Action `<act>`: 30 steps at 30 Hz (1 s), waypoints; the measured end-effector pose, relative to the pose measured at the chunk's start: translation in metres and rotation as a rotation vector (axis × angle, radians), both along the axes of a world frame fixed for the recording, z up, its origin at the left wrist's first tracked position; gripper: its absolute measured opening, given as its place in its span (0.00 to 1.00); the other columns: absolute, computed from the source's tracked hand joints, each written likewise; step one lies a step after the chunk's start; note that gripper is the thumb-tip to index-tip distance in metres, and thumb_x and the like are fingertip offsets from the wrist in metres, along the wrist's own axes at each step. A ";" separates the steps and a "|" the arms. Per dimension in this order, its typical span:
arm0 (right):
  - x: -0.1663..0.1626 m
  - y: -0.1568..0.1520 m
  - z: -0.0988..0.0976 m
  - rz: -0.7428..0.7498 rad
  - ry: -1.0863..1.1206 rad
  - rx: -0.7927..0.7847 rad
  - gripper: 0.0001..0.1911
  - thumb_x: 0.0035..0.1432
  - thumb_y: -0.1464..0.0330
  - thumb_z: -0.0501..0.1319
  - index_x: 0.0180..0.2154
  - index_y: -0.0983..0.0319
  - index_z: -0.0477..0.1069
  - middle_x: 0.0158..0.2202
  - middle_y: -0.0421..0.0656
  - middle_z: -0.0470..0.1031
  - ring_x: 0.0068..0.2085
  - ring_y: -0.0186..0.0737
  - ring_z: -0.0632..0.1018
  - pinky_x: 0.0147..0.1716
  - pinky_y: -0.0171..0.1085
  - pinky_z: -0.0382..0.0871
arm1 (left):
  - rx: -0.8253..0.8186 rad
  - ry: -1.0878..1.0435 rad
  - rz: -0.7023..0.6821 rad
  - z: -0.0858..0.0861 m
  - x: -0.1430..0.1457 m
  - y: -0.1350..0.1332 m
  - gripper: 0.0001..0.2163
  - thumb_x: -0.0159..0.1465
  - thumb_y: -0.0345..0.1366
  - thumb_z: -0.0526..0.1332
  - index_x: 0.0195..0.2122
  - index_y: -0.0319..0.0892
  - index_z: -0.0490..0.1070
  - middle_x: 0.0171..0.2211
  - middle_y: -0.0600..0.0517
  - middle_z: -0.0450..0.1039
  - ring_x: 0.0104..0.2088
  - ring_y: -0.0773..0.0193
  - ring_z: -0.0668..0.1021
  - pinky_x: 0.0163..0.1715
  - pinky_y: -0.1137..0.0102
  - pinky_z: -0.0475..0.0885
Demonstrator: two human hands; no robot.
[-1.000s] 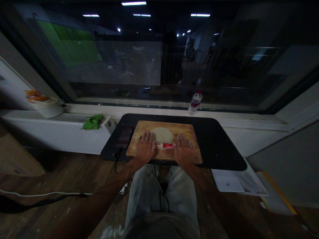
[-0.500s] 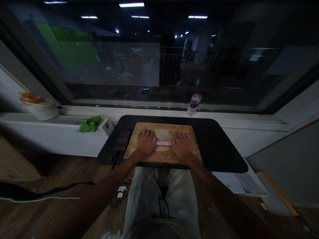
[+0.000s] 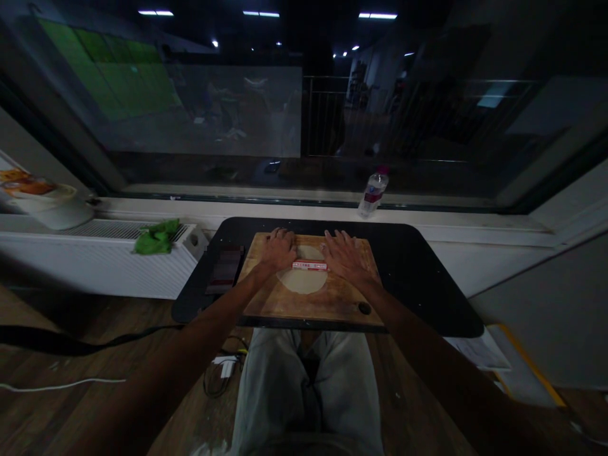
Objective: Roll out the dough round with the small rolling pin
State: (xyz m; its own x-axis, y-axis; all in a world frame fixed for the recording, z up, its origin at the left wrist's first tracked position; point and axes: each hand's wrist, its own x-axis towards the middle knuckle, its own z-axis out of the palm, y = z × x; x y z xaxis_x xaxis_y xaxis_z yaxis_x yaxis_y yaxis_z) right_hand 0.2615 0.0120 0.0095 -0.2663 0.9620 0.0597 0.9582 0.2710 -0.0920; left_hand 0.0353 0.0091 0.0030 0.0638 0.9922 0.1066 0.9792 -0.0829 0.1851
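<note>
Both hands are down on the board (image 3: 285,307), palms flat, out toward its far edge. The left hand (image 3: 278,248) lies open near the board's far left corner, fingers stretched forward and slightly spread, palm on the left end of the pin (image 3: 310,265). The right hand (image 3: 344,255) mirrors it on the board's far right half, also flat and wide, pressing the pin's right end. Neither hand curls around anything; it is palm contact only. Just the pin's red-and-white middle shows between them, lying crosswise to the board.

The dough (image 3: 301,283), a pale thin round, sits at the board's centre. Its far edge is under the pin and the rest spreads toward the near side. A dark hole (image 3: 364,308) marks the board's near right corner.

The board rests on a black surface (image 3: 418,278). Just left of the board lies a dark flat thing (image 3: 224,270), too blurred to tell what. Beyond the board's far right corner, on the sill, a bottle (image 3: 373,193) stands upright. Well left of the board, a green cloth (image 3: 156,235) lies on the radiator (image 3: 95,266).
</note>
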 end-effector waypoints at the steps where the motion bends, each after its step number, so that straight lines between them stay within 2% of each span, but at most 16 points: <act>1: 0.000 -0.003 -0.001 0.000 0.002 0.000 0.34 0.84 0.57 0.45 0.82 0.62 0.58 0.83 0.53 0.60 0.82 0.60 0.58 0.80 0.62 0.49 | 0.003 0.003 -0.004 -0.001 -0.001 0.000 0.18 0.76 0.37 0.56 0.64 0.45 0.77 0.71 0.40 0.74 0.76 0.41 0.68 0.71 0.43 0.69; 5: -0.002 -0.024 -0.007 -0.059 0.023 -0.015 0.35 0.83 0.58 0.47 0.83 0.63 0.56 0.83 0.53 0.58 0.83 0.60 0.56 0.81 0.63 0.47 | -0.001 0.036 -0.040 -0.005 -0.005 -0.001 0.22 0.74 0.37 0.58 0.68 0.44 0.76 0.74 0.39 0.71 0.79 0.39 0.64 0.73 0.41 0.67; 9: -0.011 -0.053 -0.015 -0.142 0.032 0.019 0.35 0.82 0.62 0.48 0.82 0.68 0.56 0.83 0.59 0.57 0.83 0.64 0.56 0.80 0.67 0.44 | -0.007 0.080 -0.127 -0.008 -0.009 0.000 0.26 0.74 0.38 0.58 0.73 0.47 0.72 0.78 0.42 0.67 0.81 0.41 0.60 0.75 0.42 0.65; 14: -0.024 -0.086 -0.020 -0.183 0.088 0.118 0.36 0.80 0.64 0.47 0.81 0.74 0.57 0.81 0.67 0.58 0.81 0.69 0.61 0.77 0.73 0.49 | 0.004 0.116 -0.252 -0.012 -0.015 -0.001 0.28 0.75 0.37 0.59 0.76 0.52 0.70 0.79 0.46 0.67 0.82 0.42 0.61 0.77 0.45 0.65; 18: -0.031 -0.108 -0.019 -0.151 0.103 0.162 0.36 0.80 0.65 0.46 0.79 0.78 0.59 0.79 0.69 0.61 0.80 0.69 0.63 0.77 0.70 0.53 | 0.044 0.134 -0.328 -0.017 -0.024 -0.012 0.29 0.76 0.37 0.58 0.78 0.51 0.68 0.79 0.46 0.67 0.82 0.44 0.61 0.78 0.50 0.63; 22: -0.038 -0.124 -0.022 -0.130 0.094 0.185 0.36 0.81 0.65 0.46 0.78 0.82 0.60 0.77 0.71 0.64 0.79 0.68 0.67 0.77 0.66 0.56 | 0.082 0.146 -0.371 -0.021 -0.034 -0.027 0.29 0.78 0.36 0.55 0.80 0.48 0.66 0.80 0.45 0.64 0.83 0.46 0.61 0.79 0.48 0.61; 26: -0.044 -0.136 -0.028 -0.125 0.117 0.223 0.35 0.81 0.65 0.48 0.77 0.81 0.63 0.75 0.71 0.68 0.77 0.67 0.70 0.77 0.62 0.58 | 0.085 0.135 -0.360 -0.022 -0.039 -0.040 0.29 0.78 0.35 0.51 0.79 0.41 0.67 0.80 0.43 0.64 0.82 0.49 0.62 0.80 0.51 0.60; 30: -0.047 -0.146 -0.032 -0.107 0.125 0.235 0.34 0.80 0.65 0.50 0.76 0.79 0.65 0.75 0.70 0.69 0.77 0.65 0.70 0.76 0.59 0.61 | 0.072 0.117 -0.366 -0.018 -0.041 -0.050 0.28 0.78 0.34 0.51 0.78 0.40 0.69 0.80 0.43 0.64 0.82 0.51 0.62 0.81 0.53 0.60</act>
